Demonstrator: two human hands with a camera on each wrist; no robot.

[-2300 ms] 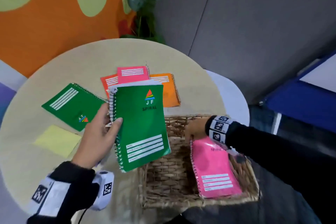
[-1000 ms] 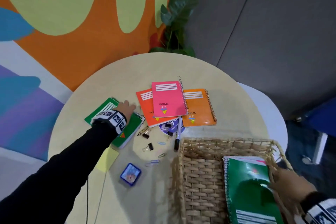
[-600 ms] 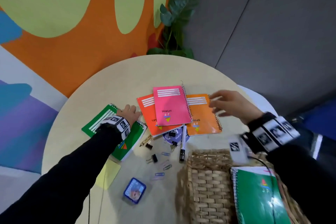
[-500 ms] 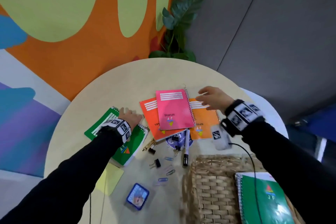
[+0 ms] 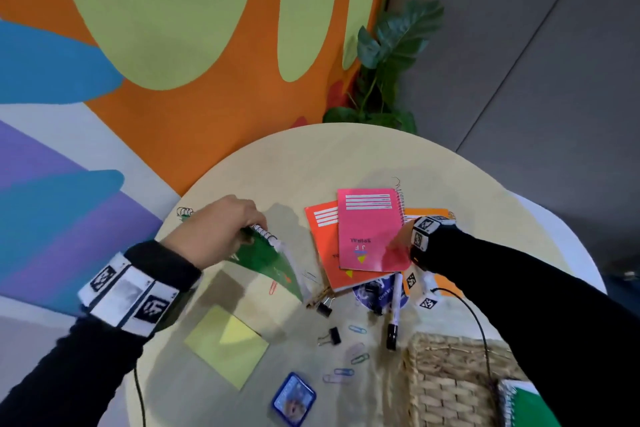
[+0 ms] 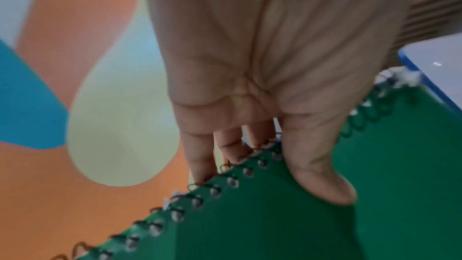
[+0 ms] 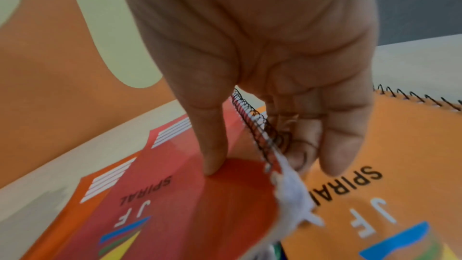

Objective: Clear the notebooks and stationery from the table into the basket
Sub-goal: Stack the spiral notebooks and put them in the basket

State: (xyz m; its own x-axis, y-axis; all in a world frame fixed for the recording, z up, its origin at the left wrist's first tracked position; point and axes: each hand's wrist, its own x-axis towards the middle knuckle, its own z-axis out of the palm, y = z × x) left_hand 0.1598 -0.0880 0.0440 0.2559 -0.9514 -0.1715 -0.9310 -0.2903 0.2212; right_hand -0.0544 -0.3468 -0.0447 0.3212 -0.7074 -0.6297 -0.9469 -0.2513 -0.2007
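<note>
My left hand (image 5: 221,229) grips a green spiral notebook (image 5: 266,260) by its wire edge and holds it tilted off the table. The left wrist view shows the thumb on the green cover (image 6: 275,224) and the fingers (image 6: 202,165) behind the spiral. My right hand (image 5: 398,243) pinches the pink notebook (image 5: 367,225) at its spiral edge. In the right wrist view the thumb presses the pink cover (image 7: 175,195) and the fingers (image 7: 337,145) curl under its lifted corner. It lies over a red-orange notebook (image 5: 325,253) and an orange notebook (image 7: 400,165). The wicker basket (image 5: 446,378) holds another green notebook (image 5: 530,406).
On the round table (image 5: 346,156) lie a marker (image 5: 394,308), binder clips (image 5: 329,336), several paper clips (image 5: 343,373), a yellow sticky pad (image 5: 227,345) and a small blue case (image 5: 293,399). A plant (image 5: 388,73) stands behind the table.
My left hand, flat on the green notebook before, has gripped its spiral edge and tilted it up. My right hand moved from over the orange notebook to pinch the pink one.
</note>
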